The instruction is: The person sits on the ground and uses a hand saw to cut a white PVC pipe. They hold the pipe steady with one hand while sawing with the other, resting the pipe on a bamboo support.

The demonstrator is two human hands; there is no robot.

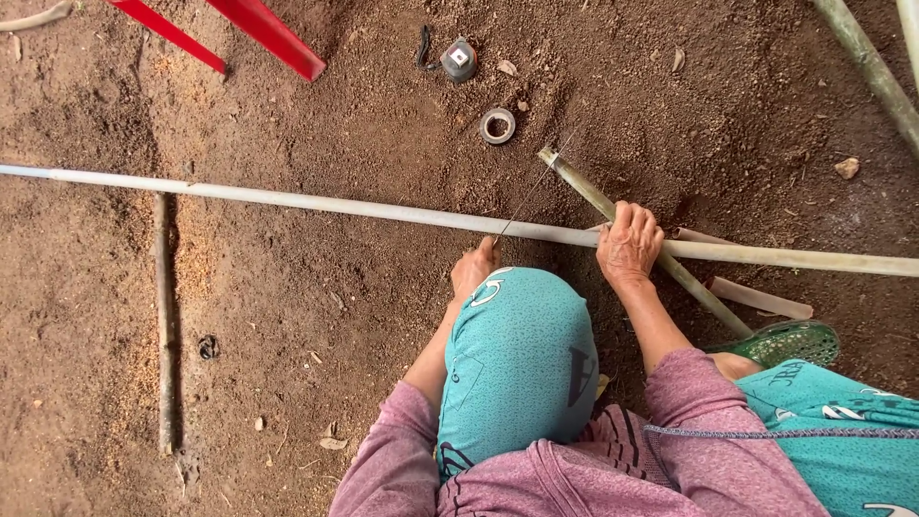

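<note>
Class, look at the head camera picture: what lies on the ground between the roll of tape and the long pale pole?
Only bare soil lies between the roll of tape and the long pale pole, as the head view shows.

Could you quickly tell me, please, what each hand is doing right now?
Left hand: closed on the handle of a thin saw blade.
Right hand: pressed on the long pale pole, fingers curled over it.

Outdoor dirt work yard, bare soil, bamboo poles, sawdust
</note>
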